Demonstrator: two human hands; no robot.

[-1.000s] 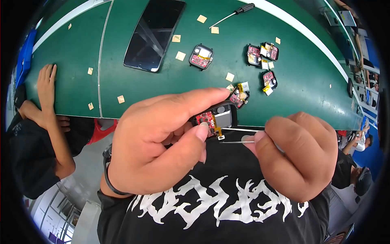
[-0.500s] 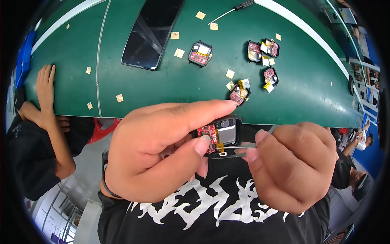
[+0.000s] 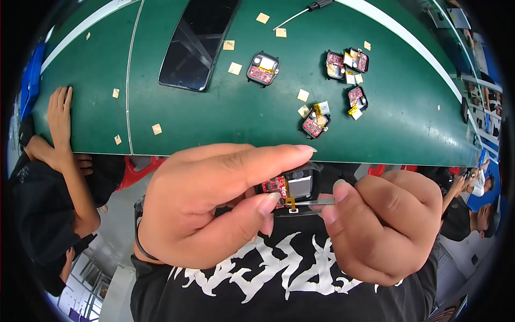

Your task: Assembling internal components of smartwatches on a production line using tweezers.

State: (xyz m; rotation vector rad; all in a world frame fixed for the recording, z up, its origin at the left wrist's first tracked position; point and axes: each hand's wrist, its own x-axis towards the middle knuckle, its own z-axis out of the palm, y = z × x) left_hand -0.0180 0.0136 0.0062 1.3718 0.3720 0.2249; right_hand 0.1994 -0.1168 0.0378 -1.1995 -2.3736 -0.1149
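Note:
My left hand [image 3: 214, 204] pinches a small square black module with a red circuit board and grey cell [image 3: 292, 185], held close over my chest. My right hand [image 3: 386, 225] grips thin metal tweezers [image 3: 311, 206], their tips touching a small orange tab at the module's lower edge. Several similar black modules with red boards lie on the green table [image 3: 241, 123]: one [image 3: 263, 68] near the middle, one [image 3: 314, 122] closer to me, others [image 3: 346, 61] at the right.
A black phone [image 3: 197, 40] lies face up at the table's far left. Small tan squares [image 3: 234, 68] are scattered about. A screwdriver [image 3: 306, 9] lies at the far edge. Another person's hand [image 3: 58, 110] rests on the table's left edge; more people sit at the right.
Both hands with the module and tweezers have dropped lower in view and closer together; the tweezers' tips now sit at the module's orange tab.

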